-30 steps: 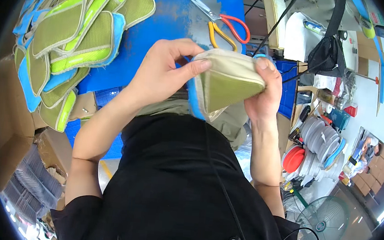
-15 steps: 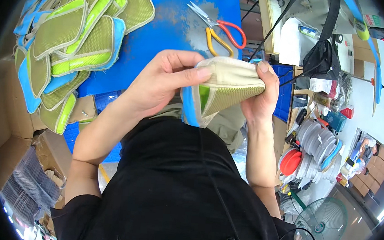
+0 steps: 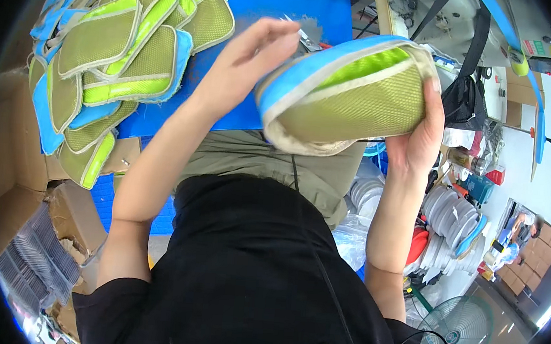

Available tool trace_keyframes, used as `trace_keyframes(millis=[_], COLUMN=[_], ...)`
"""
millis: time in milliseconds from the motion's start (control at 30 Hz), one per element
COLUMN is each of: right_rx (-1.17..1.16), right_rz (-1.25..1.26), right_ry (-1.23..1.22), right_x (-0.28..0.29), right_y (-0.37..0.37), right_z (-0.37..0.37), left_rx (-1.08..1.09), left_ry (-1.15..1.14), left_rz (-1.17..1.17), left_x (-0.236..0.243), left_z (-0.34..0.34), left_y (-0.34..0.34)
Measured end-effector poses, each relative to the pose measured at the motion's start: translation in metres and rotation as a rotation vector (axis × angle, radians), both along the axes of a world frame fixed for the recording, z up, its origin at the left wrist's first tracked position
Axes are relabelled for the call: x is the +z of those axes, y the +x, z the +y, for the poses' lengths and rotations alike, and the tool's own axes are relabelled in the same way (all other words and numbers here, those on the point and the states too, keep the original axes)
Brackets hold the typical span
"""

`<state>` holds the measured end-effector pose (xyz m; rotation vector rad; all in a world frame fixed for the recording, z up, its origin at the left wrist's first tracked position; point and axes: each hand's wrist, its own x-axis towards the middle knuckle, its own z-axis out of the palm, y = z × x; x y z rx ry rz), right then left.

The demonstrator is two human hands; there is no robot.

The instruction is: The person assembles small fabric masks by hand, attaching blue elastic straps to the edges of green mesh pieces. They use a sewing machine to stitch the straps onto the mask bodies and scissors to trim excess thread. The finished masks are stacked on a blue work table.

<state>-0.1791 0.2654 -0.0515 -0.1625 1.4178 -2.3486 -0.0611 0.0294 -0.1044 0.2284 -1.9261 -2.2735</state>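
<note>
Fingers (image 3: 434, 107) of the right hand (image 3: 417, 141) pinch the right end of a pouch (image 3: 364, 111), thumb on its near face, the others out of sight behind. Left-hand fingers are loosely bent and blurred; the left hand (image 3: 249, 60) appears to hold nothing, though I cannot tell whether it brushes the pouch's left end. The pouch is held up above the lap, olive mesh facing the head, with green and blue panels and pale binding. Its panels look joined and its body filled out, so this 1 piece seems well along. Beyond it, scissors (image 3: 309, 36) lie partly hidden on the blue bench (image 3: 199, 69). At left, a heap of similar pieces (image 3: 98, 41) overhangs the bench edge; they look flatter, also bound, but whether they are finished or left to handle is unclear. Farther off at right stand pale stacked discs (image 3: 450, 215) and a fan (image 3: 460, 332).
</note>
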Motion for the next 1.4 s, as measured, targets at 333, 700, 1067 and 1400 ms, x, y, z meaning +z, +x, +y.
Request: trace_keyframes(millis=[333, 700, 1067, 1400], right_rx=[-0.094, -0.046, -0.063, 0.113], right_rz=[-0.210, -0.163, 0.841, 0.225], right_ry=[-0.176, -0.117, 0.915, 0.502], right_x=[0.002, 0.002, -0.056, -0.070], right_y=[0.019, 0.026, 0.006, 0.040], right_z=[0.005, 0.009, -0.010, -0.018], left_rx=[0.043, 0.114, 0.291, 0.680], left_ry=[0.325, 0.389, -0.286, -0.474], left_rz=[-0.002, 0.021, 0.076, 0.042], left_x=[-0.005, -0.003, 0.028, -0.001], left_z=[0.019, 0.015, -0.015, -0.123], left_y=[0.042, 0.046, 0.059, -0.030])
